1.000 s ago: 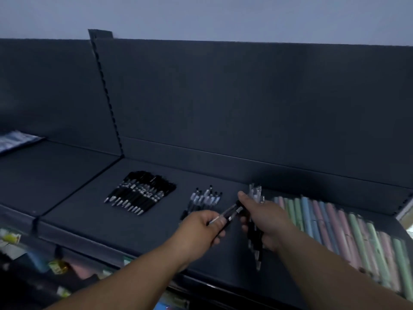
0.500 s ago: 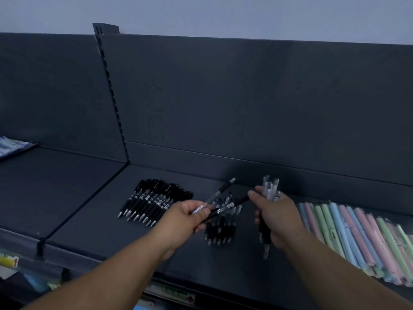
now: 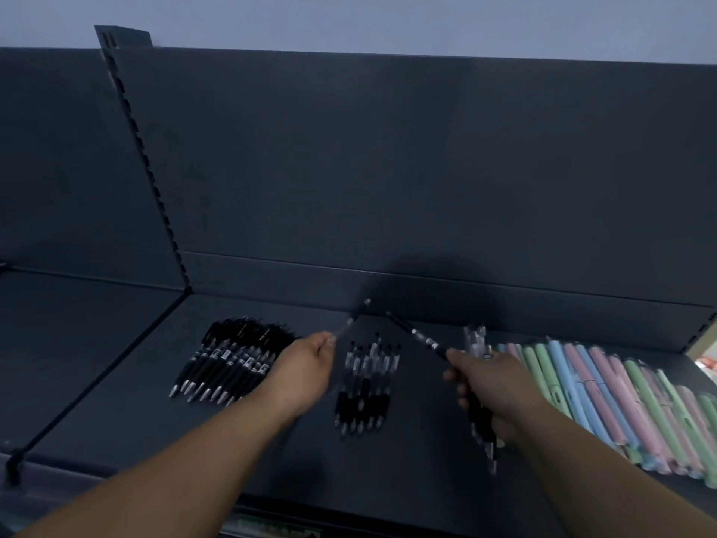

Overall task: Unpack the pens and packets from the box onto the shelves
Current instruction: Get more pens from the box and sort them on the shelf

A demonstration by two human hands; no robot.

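Pens (image 3: 364,386): black, clear-barrelled, silver-tipped

shelf (image 3: 116,413) dark, bore three lots | black pens (image 3: 229,359) toward left edge | small pen row (image 3: 364,386) mid-shelf | pastel pens (image 3: 620,398) fanned at right edge

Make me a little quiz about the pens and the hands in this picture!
1. True or false: the left hand holds nothing.
2. What lies on the shelf to the right of the right hand? A pastel pens; B scissors; C books.
3. Fill in: the bundle of pens is gripped by the ____ hand.
Key: 1 false, it holds one pen. 2 A. 3 right.
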